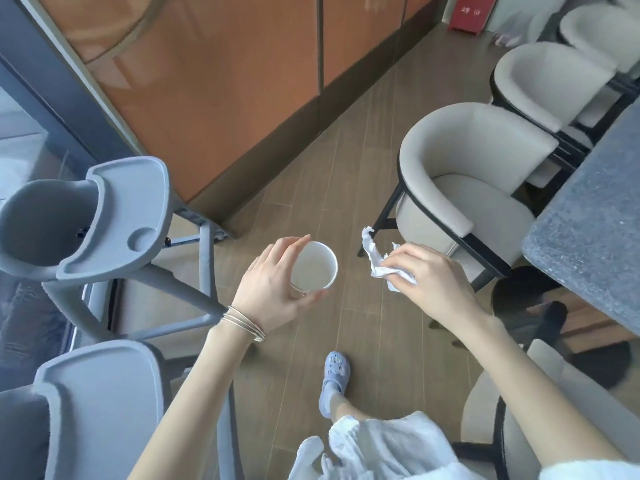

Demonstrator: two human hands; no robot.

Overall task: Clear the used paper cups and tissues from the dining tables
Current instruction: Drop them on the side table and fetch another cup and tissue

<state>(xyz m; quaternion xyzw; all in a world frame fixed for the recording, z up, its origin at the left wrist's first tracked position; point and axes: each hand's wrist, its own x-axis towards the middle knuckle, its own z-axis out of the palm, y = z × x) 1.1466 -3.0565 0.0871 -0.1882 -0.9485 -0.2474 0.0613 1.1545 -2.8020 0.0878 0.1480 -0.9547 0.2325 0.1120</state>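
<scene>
My left hand (pixel 273 280) grips a white paper cup (pixel 317 266) from the side, its mouth facing up and nothing visible inside. A second rim shows under it, so it may be a stack of two. My right hand (pixel 434 277) holds a crumpled white tissue (pixel 375 263), part of which sticks out to the left of my fingers. Both hands hang over the wooden floor, about a hand's width apart. The dark speckled dining table (pixel 588 237) lies to the right of my right hand.
Two grey high chairs (pixel 114 216) stand at the left. A row of beige armchairs (pixel 464 181) lines the table on the right. An orange wall panel (pixel 221 84) runs ahead, with a red box (pixel 469 12) at the far end. My foot in a blue clog (pixel 334 375) is on the floor.
</scene>
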